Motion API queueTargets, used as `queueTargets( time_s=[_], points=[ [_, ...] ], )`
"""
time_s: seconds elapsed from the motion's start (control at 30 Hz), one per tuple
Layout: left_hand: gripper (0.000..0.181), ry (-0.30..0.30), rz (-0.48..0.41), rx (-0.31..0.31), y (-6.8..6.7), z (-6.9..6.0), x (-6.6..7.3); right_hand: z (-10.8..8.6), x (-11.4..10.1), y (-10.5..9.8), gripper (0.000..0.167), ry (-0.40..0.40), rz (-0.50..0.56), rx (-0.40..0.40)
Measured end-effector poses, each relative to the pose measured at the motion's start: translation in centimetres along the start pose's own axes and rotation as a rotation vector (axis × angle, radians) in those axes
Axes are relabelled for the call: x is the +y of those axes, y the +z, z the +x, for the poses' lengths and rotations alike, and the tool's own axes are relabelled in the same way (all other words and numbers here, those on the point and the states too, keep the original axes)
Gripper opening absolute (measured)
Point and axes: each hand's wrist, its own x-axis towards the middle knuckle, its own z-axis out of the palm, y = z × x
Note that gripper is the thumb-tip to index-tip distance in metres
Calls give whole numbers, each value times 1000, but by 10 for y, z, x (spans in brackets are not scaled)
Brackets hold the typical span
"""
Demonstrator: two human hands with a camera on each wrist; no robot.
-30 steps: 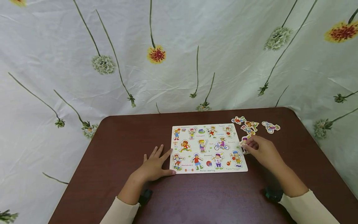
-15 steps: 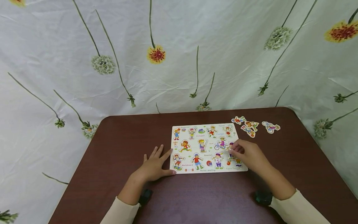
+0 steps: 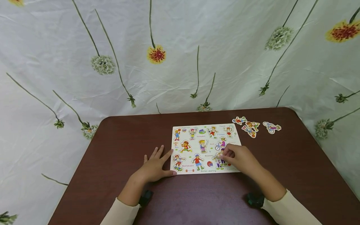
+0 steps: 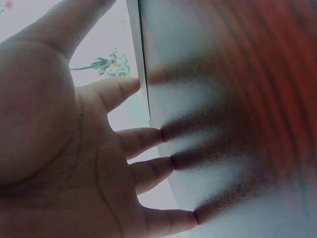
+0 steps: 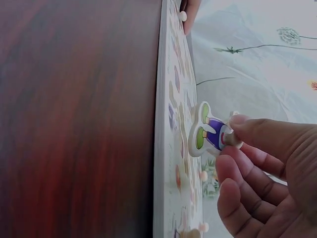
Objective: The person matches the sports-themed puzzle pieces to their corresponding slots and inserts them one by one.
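Note:
A peg puzzle board (image 3: pixel 189 159) printed with children playing sports lies on the table. My left hand (image 3: pixel 154 165) rests on the table with fingers spread, its thumb and a fingertip at the board's left edge. In the left wrist view the palm (image 4: pixel 54 144) shows and holds nothing. Above the board's lower right part, my right hand (image 3: pixel 243 159) pinches a puzzle piece (image 5: pixel 213 131) by its small knob, between thumb and fingers. The piece shows purple trousers and green shoes; its upper part is hidden by the fingers. It is tilted, over the baseball figure.
Several loose puzzle pieces (image 3: pixel 250 126) lie beyond the board's upper right corner, with a bicycle piece (image 3: pixel 272 127) a little apart. Pegs (image 5: pixel 203 176) stand up from the board. A flowered cloth (image 3: pixel 180 62) hangs behind the brown table (image 3: pixel 135 134).
My right hand has lifted the puzzle piece from beside the board's right edge and carried it left over the lower right figures. The left hand has stayed in place.

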Motion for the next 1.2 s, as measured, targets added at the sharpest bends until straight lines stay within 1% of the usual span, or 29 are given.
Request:
queueTargets(
  time_s=[0.3, 0.57, 0.73, 1.03, 1.2],
  points=[
    [94, 0, 1, 5, 1, 2, -1, 2, 0, 9, 17, -18, -12, -37],
    [94, 3, -3, 4, 1, 1, -1, 7, -2, 14, 19, 13, -47, -67],
    [94, 1, 1, 3, 1, 2, -2, 8, -1, 17, 18, 12, -66, -83],
    [94, -1, 1, 4, -1, 2, 0, 10, -2, 19, 13, 30, -54, -122],
    [93, -3, -4, -2, -1, 1, 1, 8, 0, 22, 11, 40, -44, -127]
  ],
)
